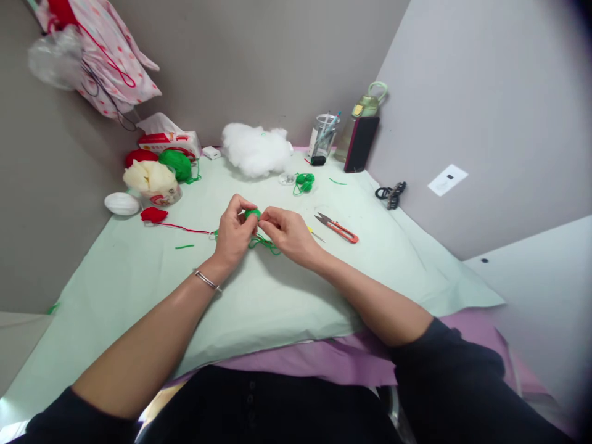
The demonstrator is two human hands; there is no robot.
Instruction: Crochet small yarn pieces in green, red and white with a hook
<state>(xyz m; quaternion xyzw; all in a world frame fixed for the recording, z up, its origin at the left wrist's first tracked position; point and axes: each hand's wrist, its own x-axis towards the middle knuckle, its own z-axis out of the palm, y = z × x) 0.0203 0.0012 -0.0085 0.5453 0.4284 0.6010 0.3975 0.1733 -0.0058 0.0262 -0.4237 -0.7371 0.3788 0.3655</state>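
My left hand [235, 229] pinches a small green yarn piece [253, 213] between thumb and fingers, above the middle of the table. Close against it, my right hand [287, 233] has its thumb and fingertips pressed together at the piece's right edge; what they grip is too small to make out. Loose green yarn [264, 242] hangs below and between the hands. A red yarn strand [185, 228] runs from a small red yarn piece [154, 214] toward my left wrist. Just right of my right hand lies a thin tool with a yellow part [316, 234], partly hidden.
Orange-handled thread snips [337, 228] lie at right, blades toward my hands. Behind are white stuffing [256, 150], green yarn bundles [304, 182], a pen jar [324, 139], a phone [362, 144] and a bottle [365, 106]. Yarn balls [176, 165] and a tissue pack [170, 143] stand back left.
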